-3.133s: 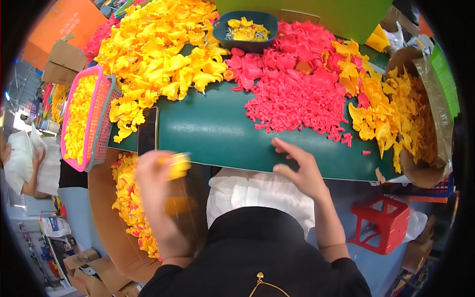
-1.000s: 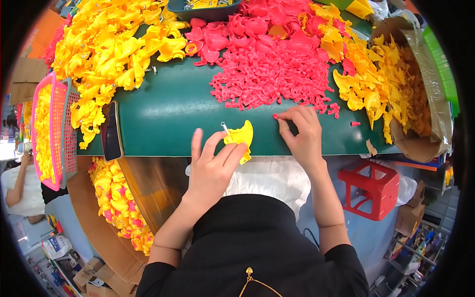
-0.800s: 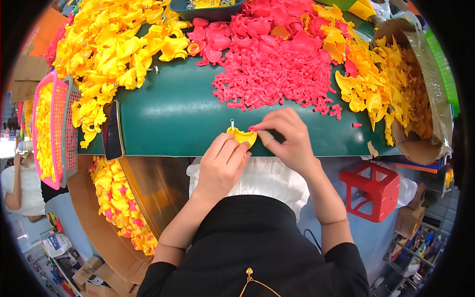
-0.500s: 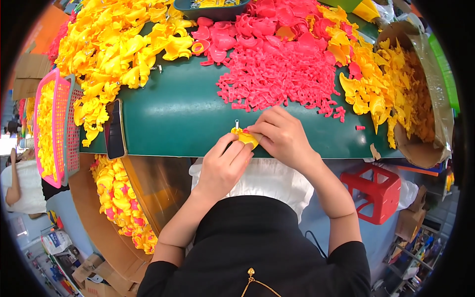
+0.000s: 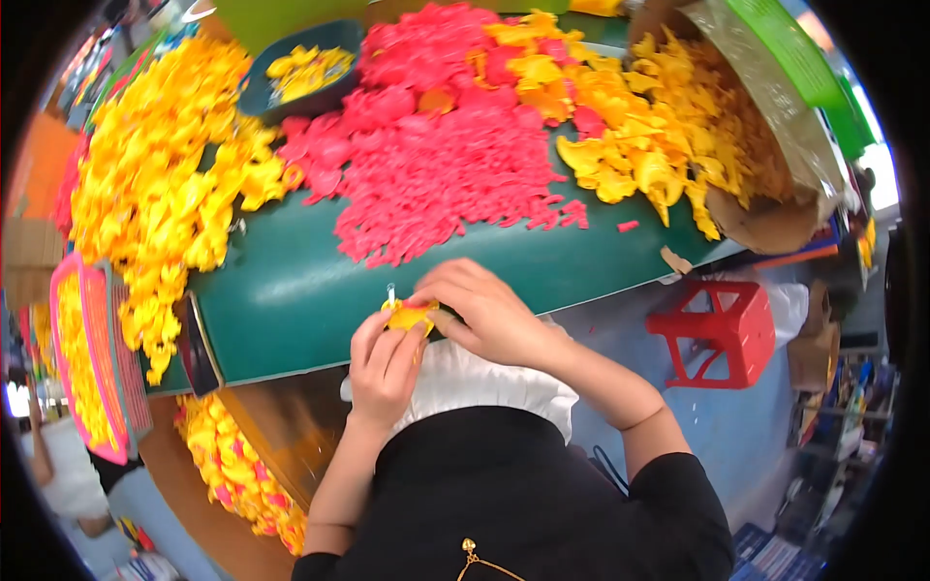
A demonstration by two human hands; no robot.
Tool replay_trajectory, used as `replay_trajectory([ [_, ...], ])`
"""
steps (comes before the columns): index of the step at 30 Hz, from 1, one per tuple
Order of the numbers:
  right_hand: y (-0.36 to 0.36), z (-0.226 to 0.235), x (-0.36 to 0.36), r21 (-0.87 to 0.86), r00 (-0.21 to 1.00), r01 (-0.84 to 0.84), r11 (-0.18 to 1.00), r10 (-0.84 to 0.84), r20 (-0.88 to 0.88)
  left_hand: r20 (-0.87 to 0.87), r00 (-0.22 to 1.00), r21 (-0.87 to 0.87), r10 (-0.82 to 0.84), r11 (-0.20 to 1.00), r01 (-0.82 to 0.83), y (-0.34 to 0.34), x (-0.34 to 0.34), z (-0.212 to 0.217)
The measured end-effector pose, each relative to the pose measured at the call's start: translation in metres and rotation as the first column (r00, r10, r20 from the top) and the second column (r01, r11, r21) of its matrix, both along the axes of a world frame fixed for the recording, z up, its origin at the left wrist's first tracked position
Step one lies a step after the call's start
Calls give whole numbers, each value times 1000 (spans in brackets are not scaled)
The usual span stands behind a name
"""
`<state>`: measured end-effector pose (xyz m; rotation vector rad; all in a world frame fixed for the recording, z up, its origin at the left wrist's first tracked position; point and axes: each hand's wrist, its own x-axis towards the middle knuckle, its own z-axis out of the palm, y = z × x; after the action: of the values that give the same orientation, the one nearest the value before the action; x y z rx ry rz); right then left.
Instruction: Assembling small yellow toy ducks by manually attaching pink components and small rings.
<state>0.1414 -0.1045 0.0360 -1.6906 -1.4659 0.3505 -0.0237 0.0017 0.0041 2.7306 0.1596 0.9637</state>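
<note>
Just above the near edge of the green table, a small yellow plastic part with a clear or silvery loop on its top is pinched in the fingers of my left hand. My right hand closes on the same part from the other side, thumb below and fingers curled over the top. A bit of pink shows at the right fingertips; its shape is mostly hidden. Beyond the hands lies a heap of small pink plastic pieces.
Yellow parts pile up at left, beside a dark tray. More yellow pieces spill from a carton at right. A pink basket, a phone and a box of yellow-pink parts lie left; a red stool stands right.
The view has turned, so the table now looks tilted and its contents sit further left. Both hands still hold the yellow part; the right hand's fingers have curled further over it.
</note>
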Motion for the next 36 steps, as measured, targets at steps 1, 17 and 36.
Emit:
replay_trajectory([
  [1, -4, 6, 3, 4, 1000, 27, 1000, -27, 11, 11, 1000, 4, -27, 1000, 27, -3, 4, -5],
  [17, -24, 18, 164, 102, 758, 609, 786, -616, 215, 565, 806, -438, -178, -892, 110, -9, 48, 23],
  [36, -3, 43, 133, 88, 869, 480, 873, -487, 92, 361, 923, -593, -131, -796, 119, 11, 40, 25],
])
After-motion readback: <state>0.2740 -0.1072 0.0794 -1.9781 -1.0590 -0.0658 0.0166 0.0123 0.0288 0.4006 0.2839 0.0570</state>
